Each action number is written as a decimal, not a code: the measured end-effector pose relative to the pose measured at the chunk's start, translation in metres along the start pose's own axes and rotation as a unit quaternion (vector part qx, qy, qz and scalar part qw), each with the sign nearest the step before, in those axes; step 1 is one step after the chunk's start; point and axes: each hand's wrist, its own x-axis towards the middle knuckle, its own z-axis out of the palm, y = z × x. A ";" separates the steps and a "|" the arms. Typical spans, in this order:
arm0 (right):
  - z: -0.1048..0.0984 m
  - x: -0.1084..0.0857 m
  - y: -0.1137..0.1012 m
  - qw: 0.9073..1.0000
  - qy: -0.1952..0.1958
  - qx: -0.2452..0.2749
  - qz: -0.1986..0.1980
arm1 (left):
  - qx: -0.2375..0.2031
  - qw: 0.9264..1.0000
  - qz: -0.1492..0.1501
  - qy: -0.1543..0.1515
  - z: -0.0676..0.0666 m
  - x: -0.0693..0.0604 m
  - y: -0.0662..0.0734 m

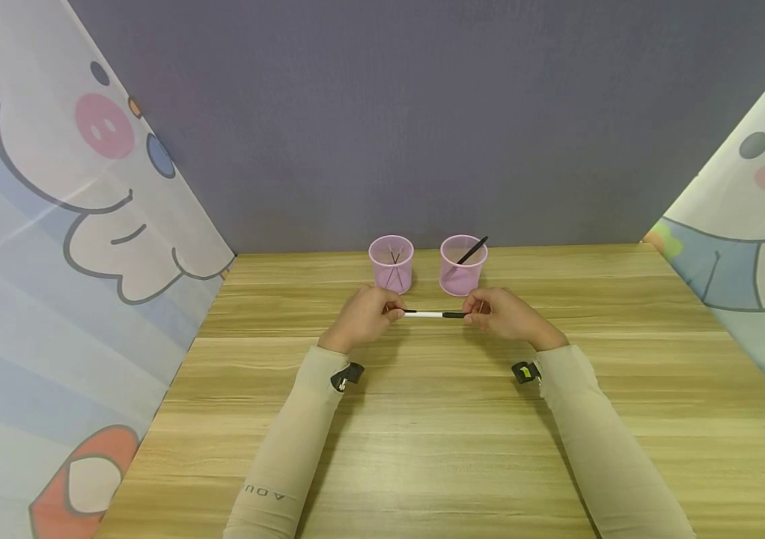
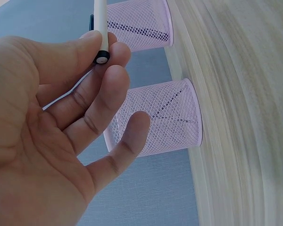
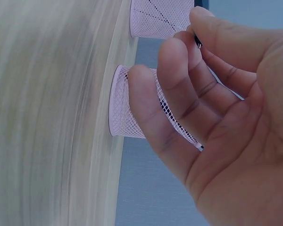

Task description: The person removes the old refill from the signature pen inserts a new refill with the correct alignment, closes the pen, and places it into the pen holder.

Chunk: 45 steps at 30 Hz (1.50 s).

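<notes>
A white pen [image 1: 426,314] with black ends is held level between both hands, just above the table. My left hand [image 1: 367,317] pinches the end with the black clip between thumb and fingertips; in the left wrist view its black end plug [image 2: 102,57] pokes out below the thumb. At the other end, my right hand [image 1: 505,314] pinches the black section, and a small pointed tip [image 3: 198,44] shows past the thumb. The remaining fingers of both hands are spread and loosely bent. Behind the hands stand two pink mesh pen cups.
The left cup [image 1: 391,273] has two thin dark sticks crossed inside. A black pen [image 1: 473,251] leans in the right cup [image 1: 461,278], its upper end above the rim. A grey wall [image 1: 382,127] closes off the back of the wooden table [image 1: 416,442]; cartoon-printed sheets [image 1: 86,247] hang at both sides.
</notes>
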 end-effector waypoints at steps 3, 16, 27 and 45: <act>0.000 0.000 0.000 1.000 0.000 0.001 0.000 | 0.000 1.000 0.001 0.000 0.000 0.000 0.000; -0.002 0.000 0.002 1.000 0.014 -0.019 0.003 | -0.002 1.000 -0.008 -0.001 0.000 0.000 0.000; -0.003 -0.002 0.003 1.000 0.013 -0.007 0.014 | 0.003 1.000 -0.001 0.002 -0.002 0.000 -0.002; -0.004 -0.002 0.003 1.000 0.021 -0.008 0.000 | -0.003 1.000 -0.011 -0.006 -0.003 0.000 -0.001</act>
